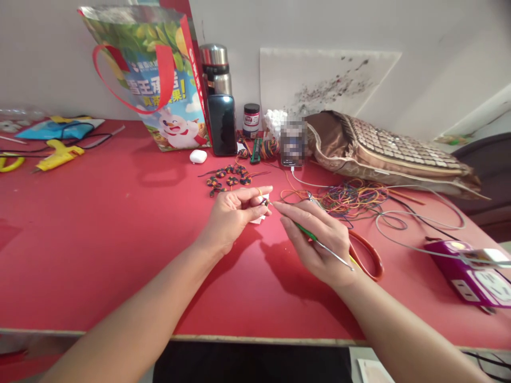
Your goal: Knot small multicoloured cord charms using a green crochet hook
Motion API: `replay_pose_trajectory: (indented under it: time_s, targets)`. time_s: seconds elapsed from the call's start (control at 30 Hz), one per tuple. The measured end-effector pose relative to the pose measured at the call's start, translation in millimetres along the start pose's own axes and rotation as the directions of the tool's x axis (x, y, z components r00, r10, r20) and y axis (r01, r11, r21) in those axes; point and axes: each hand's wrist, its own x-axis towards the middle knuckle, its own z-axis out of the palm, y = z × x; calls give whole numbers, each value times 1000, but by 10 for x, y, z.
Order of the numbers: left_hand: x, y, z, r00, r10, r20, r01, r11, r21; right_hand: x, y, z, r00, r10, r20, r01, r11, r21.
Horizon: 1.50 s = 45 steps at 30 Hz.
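My left hand [227,218] is closed in a pinch on a small dark, multicoloured crochet piece [265,202], with a yellowish strand of yarn looped over the index finger. In my right hand [321,234] is a crochet hook [306,232] with a green grip, its tip meeting the piece at my left fingertips. The exact stitch is too small to make out. Below the fingers, a white paper scrap [257,219] is partly hidden. Several finished-looking multicoloured crochet motifs [232,181] lie just beyond my left hand. A loose tangle of coloured yarn [351,199] spreads past my right hand.
Red-orange scissor-like handles [371,258] lie by my right wrist. A purple power strip [463,268] with cables sits right. Along the back stand a shopping bag [175,96], a dark phone [222,125], a jar [251,119] and a brown cushion [383,143]. A yellow glue gun [59,155] lies left.
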Motion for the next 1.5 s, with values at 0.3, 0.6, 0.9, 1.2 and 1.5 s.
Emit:
replay_pose_trajectory:
  time_s: [0.3,0.6,0.9,1.2,1.5]
  targets:
    - [24,-34,-56,998,-35,51,26,987,159,63,7,-149,955,296,23,-293,930,223]
    - [3,0,-59,977,-19,213,-14,988,153,106,51,-152,721,673,166,-593,475,650]
    - [-21,-25,20,973,-64,222,82,994,-73,94,32,-38,696,693,189,-566,368,737]
    - [-45,-11,55,991,-26,133,39,995,-97,110,51,33,635,753,171,-565,302,768]
    - [-44,-6,42,989,0,151,12,997,-76,106,60,17,646,749,146,-557,331,762]
